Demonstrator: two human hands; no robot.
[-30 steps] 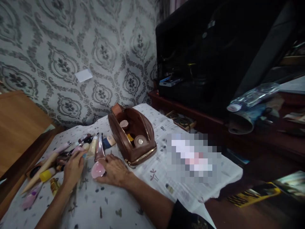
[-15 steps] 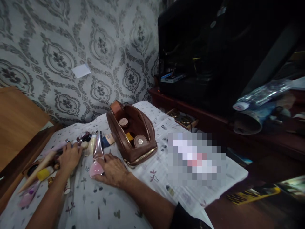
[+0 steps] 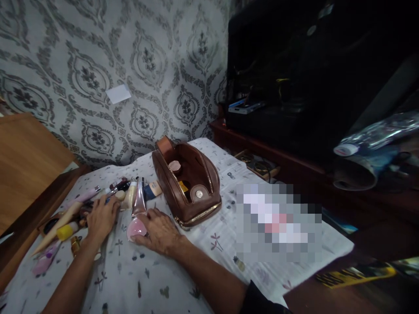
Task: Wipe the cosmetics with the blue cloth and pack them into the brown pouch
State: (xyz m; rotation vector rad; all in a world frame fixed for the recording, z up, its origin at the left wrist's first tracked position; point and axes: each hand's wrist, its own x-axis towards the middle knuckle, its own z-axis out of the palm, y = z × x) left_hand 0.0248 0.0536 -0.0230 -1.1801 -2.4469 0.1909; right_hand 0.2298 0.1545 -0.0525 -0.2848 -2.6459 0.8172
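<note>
Brown bag (image 3: 173,198) partly filled; cosmetics (image 3: 67,230) remain toward table's (image 3: 149,283) left edge.
Right hand (image 3: 162,231) grips pink container (image 3: 136,230); left hand's (image 3: 103,216) grip unclear.

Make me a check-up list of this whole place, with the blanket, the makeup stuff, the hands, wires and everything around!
Surface: white printed cloth, wrinkled; a blurred-out patch hides part of its right side.
Things at hand: pink round item; open brown bag with a few items inside; silvery tube.
Clutter: small items bunched at the left, one yellow-capped; many overlap.
Left hand: on the bunch; its grip is hidden.
Right hand: thumb and fingers on the pink round item.
Cables: thin dark loop by the small tray, maybe a cord.
Surroundings: patterned wall, big black screen, clear bottle at right.
</note>
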